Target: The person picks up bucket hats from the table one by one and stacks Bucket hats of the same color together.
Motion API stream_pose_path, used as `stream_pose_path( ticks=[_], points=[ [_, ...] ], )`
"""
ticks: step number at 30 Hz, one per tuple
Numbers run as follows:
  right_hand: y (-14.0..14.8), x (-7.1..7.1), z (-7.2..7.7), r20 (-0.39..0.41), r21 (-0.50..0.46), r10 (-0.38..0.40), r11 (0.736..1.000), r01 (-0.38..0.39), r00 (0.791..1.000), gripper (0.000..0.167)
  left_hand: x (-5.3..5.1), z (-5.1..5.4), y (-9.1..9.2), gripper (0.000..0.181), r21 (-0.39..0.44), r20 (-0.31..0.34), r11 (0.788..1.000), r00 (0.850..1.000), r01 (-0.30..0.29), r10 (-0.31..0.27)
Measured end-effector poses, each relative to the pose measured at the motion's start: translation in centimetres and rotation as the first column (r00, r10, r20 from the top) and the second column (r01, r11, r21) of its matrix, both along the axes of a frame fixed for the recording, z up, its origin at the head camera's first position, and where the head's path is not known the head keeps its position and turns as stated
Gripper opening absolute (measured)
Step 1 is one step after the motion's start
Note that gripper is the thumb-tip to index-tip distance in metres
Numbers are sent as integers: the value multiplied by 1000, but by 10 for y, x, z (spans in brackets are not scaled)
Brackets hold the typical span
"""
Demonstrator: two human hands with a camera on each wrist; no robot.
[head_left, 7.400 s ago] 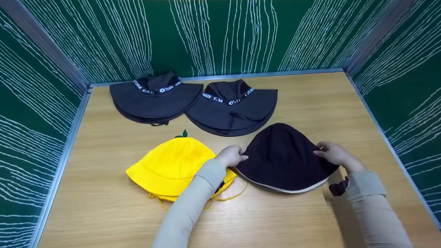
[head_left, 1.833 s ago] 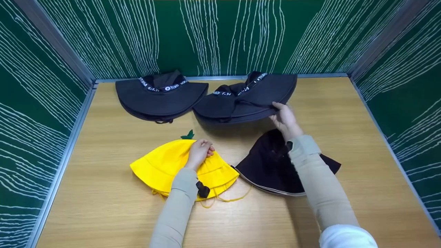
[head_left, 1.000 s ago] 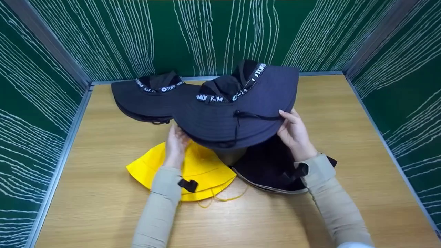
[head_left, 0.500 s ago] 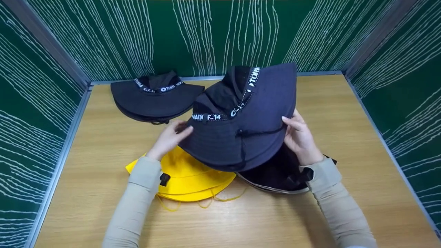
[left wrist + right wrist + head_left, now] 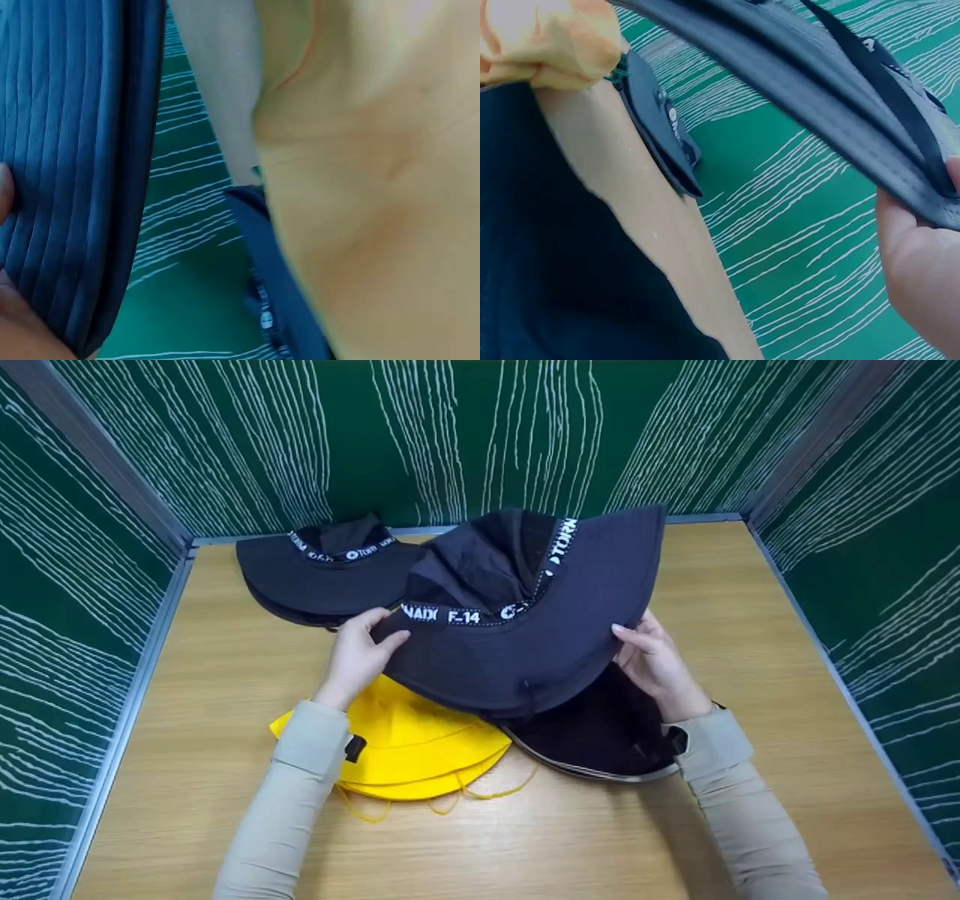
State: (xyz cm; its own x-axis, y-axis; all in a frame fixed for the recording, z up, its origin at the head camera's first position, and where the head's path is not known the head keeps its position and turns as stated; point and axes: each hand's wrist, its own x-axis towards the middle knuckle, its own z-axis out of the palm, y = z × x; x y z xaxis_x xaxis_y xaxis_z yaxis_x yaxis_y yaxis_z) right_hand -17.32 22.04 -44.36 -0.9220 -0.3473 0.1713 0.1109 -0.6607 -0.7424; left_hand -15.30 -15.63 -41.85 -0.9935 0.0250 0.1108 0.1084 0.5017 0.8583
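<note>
I hold a dark bucket hat (image 5: 517,660) with a white-lettered band above the table, its brim tilted up to the right. My left hand (image 5: 356,656) pinches the brim's left end between thumb and fingers; the ribbed brim (image 5: 67,150) fills the left of the left wrist view. My right hand (image 5: 660,664) grips the right side of the brim, thumb on the near face. A strap (image 5: 889,90) crosses the hat in the right wrist view. Below lie a yellow bucket hat (image 5: 420,742) and a black bucket hat with a pale edge (image 5: 592,742), both partly covered.
Another dark lettered hat (image 5: 330,585) lies folded at the back left of the wooden table (image 5: 480,847). Green walls (image 5: 480,442) with white streaks enclose the back and sides. Thin yellow cords (image 5: 495,795) trail from the yellow hat.
My right hand has lifted the dark hat from the back of the table and brought it nearer. My left hand has moved from the yellow hat to its brim. The hat's cord now hangs mostly hidden.
</note>
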Motion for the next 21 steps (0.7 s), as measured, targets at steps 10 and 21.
stream_pose_path(
  ticks=[10,21],
  points=[
    [6,-10,-2,-30,70,-18,997,20,999,37,13,41,-3,20,-303,-391,938,920,-169,39],
    [11,-22,31,-384,491,-329,719,492,863,24,21,59,-11,13,-432,-612,843,790,-322,-12]
  ],
)
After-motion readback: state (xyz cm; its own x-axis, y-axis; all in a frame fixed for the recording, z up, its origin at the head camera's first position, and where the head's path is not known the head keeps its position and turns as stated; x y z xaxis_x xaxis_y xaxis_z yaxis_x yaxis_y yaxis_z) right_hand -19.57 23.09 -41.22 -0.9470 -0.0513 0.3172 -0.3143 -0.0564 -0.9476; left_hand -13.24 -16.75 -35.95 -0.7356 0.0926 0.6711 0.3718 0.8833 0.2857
